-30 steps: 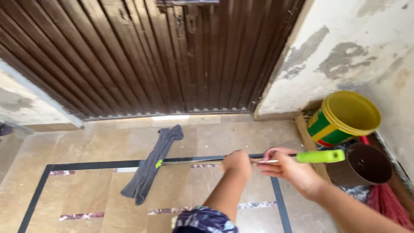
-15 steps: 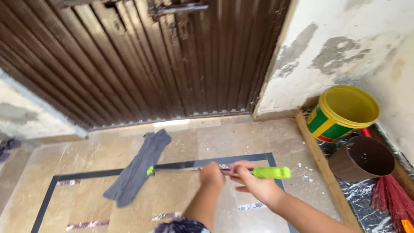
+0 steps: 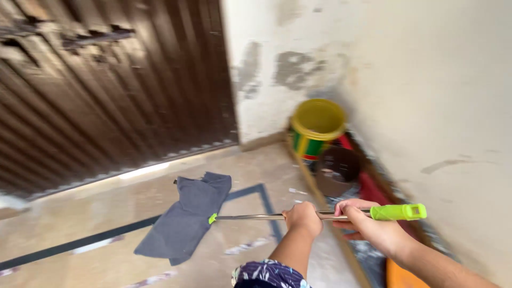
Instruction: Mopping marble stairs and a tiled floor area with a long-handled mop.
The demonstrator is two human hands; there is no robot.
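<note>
A mop pole [image 3: 266, 216] is being held in both hands, low in the view and nearly level above the floor [image 3: 96, 224]. The left hand [image 3: 303, 217] is closed around the bare metal shaft near its middle, and the right hand [image 3: 368, 226] is wrapped just behind it, beside the green grip [image 3: 397, 212] at the near end. The pole is judged to be light and stiff, though the polished metal is probably slippery, so the green grip is likely the surer place for a hold. Farther out, a grey cloth [image 3: 184, 218] is lying spread and wrinkled on the floor at the pole's far tip; it is judged to be soft, limp and prone to bunching or slipping off. Beyond, a yellow bucket [image 3: 316, 128] and a brown pot [image 3: 336, 169] are standing against the wall [image 3: 426, 80], with a dark ribbed door [image 3: 106, 96] to the left.
</note>
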